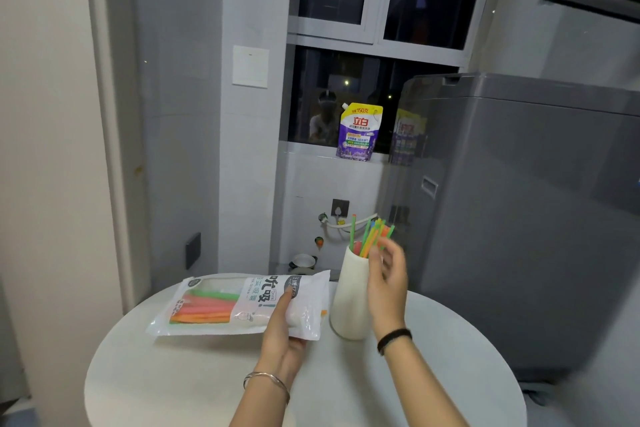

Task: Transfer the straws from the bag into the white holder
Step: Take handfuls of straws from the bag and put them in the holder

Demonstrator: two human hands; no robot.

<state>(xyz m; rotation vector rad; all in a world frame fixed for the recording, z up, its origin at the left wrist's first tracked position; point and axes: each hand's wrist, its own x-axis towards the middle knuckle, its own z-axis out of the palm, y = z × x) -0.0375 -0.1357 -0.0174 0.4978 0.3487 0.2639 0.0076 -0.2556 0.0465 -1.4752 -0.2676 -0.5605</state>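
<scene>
Gripping the bag (225, 305) at its right end, my left hand (282, 333) has the thumb on top and the fingers curled underneath. The bag lies flat on the left of the round table (173, 374). Through its clear window I see green, pink and orange straws (204, 307) lying sideways. My right hand (388, 284) is raised just right of the holder (349, 302), fingers loosely spread; it is blurred, but I can make out nothing pinched in it. The holder stands upright just right of the bag, with a bunch (370, 236) of coloured straws fanning out of its mouth. Far behind, a purple pouch (358, 132) sits on the sill, and a grey washer (536, 218) stands at the right.
</scene>
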